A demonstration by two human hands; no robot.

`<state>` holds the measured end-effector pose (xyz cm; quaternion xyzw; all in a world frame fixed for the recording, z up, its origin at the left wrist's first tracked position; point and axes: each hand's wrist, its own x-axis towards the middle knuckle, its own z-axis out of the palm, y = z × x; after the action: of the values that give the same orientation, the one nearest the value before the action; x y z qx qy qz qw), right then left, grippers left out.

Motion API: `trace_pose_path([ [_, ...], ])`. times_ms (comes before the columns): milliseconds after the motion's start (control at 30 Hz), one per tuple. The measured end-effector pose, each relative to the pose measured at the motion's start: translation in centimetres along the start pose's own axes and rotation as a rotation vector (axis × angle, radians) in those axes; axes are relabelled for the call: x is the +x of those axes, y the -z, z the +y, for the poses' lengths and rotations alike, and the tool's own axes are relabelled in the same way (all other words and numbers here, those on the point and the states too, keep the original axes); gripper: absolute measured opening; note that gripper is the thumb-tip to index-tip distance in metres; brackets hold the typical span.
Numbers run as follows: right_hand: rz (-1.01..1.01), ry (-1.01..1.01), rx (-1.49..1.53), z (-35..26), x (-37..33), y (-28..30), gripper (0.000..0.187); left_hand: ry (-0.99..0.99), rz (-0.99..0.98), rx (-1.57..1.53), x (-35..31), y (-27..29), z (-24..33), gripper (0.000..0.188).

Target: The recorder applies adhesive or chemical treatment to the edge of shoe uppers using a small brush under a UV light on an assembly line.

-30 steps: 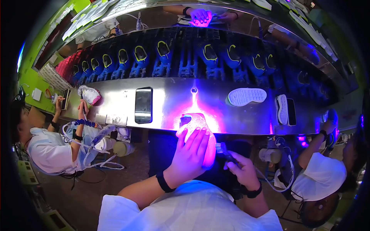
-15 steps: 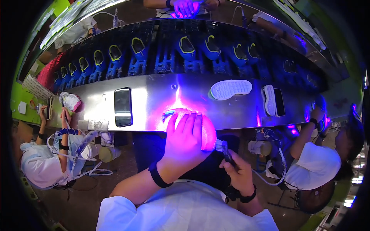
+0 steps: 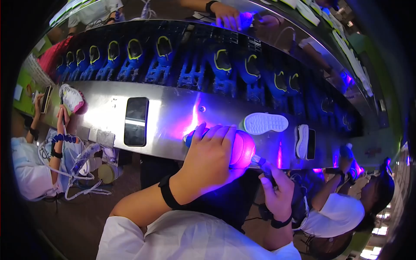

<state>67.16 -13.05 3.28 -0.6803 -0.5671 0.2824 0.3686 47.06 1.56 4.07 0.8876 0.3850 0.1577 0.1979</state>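
My left hand (image 3: 206, 162) is wrapped over the top of a shoe upper (image 3: 243, 149) and holds it at the bench's near edge. Pink and violet light colours the upper, and its toe end points to the right. In my right hand (image 3: 279, 190) is a dark-handled brush (image 3: 261, 163), its bristles touching the toe's edge. Just beyond the upper, a white shoe sole (image 3: 266, 124) lies tread up on the metal bench (image 3: 171, 130). My left hand hides most of the shoe's far end.
A black phone (image 3: 136, 121) lies left on the bench. At right a second sole (image 3: 301, 143) stands beside another phone (image 3: 311, 144). Beyond runs a dark rack line (image 3: 190, 80) carrying several shoes with yellow-green collars. Co-workers sit at both sides (image 3: 37, 164) and across, with hoses and containers nearby.
The view has turned and shifted, so the bench now slopes down to the right. Both hands, with the upper and brush, sit a little further right in view. Neither hand has let go.
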Motion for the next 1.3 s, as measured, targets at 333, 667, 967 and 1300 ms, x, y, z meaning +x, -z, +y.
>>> trace_pose_path([
  [333, -0.114, -0.292, 0.400, 2.5, 0.2, -2.7, 0.044, -0.051, -0.272, 0.040, -2.5, 3.0, -4.7, 0.104],
  [667, -0.131, 0.049, 0.396, -1.6, 1.9, 2.0, 0.042, -0.204, -0.139, -0.471, -5.6, 3.4, -0.3, 0.082],
  [967, -0.227, 0.142, 0.306, -0.1, 0.1, 4.8, 0.050, 0.046, -0.455, -0.673, -6.4, 2.3, -0.4, 0.110],
  [1300, -0.115, 0.008, 0.347, 2.6, -1.4, 3.4, 0.042, 0.438, -0.634, -0.989, -3.8, 1.3, 1.8, 0.104],
])
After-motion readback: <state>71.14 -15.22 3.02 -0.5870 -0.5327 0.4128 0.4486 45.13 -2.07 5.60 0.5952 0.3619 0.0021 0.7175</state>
